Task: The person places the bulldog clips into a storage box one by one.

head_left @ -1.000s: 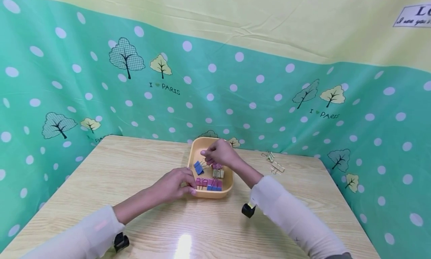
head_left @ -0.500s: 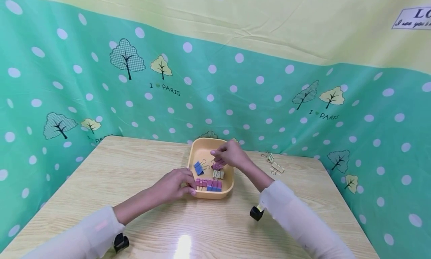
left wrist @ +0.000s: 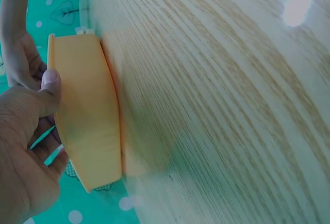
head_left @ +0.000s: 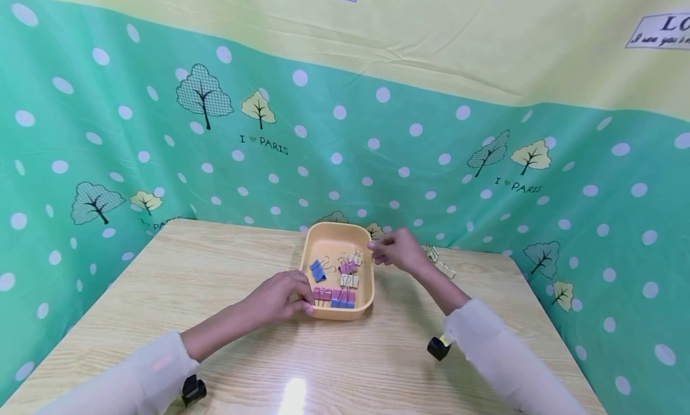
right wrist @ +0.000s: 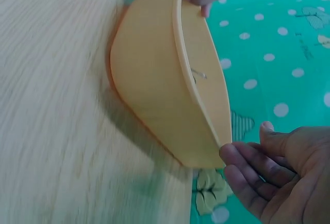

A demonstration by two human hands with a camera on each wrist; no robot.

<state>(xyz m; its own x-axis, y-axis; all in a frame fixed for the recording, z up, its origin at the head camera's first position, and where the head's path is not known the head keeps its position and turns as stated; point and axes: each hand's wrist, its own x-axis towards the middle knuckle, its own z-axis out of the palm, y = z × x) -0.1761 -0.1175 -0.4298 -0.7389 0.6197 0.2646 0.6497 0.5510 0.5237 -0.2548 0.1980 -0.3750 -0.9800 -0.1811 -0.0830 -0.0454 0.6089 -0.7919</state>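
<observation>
Fingers (head_left: 302, 304) of the left hand (head_left: 277, 296) curled against the near left corner of a shallow yellow plastic tray (head_left: 323, 238), thumb (left wrist: 50, 87) pressed on its rim, holding it in place on the pale wood-grain table (head_left: 215, 271). Right hand (head_left: 401, 251) just beside the tray's far right corner, above the table, fingers (right wrist: 247, 170) loosely bent and close together, nothing visibly held between them; not clear whether fingertips touch the rim.

Tray near the back middle of the table, close to the green polka-dot cloth backdrop (head_left: 135, 133) printed with trees. Inside the tray, a scatter of small binder clips: a blue binder clip (head_left: 318, 269) at the left side, a pink binder clip (head_left: 347, 266) near the middle, a cream binder clip (head_left: 349, 280) just below it, and a row of pink and blue clips (head_left: 335, 296) along the near wall. A few more cream-coloured clips (head_left: 443, 266) loose on the table, to the right of the right hand, near the backdrop.

White sleeves (head_left: 485, 349) on both forearms, with a small black camera mount (head_left: 438, 347) under the right wrist.
</observation>
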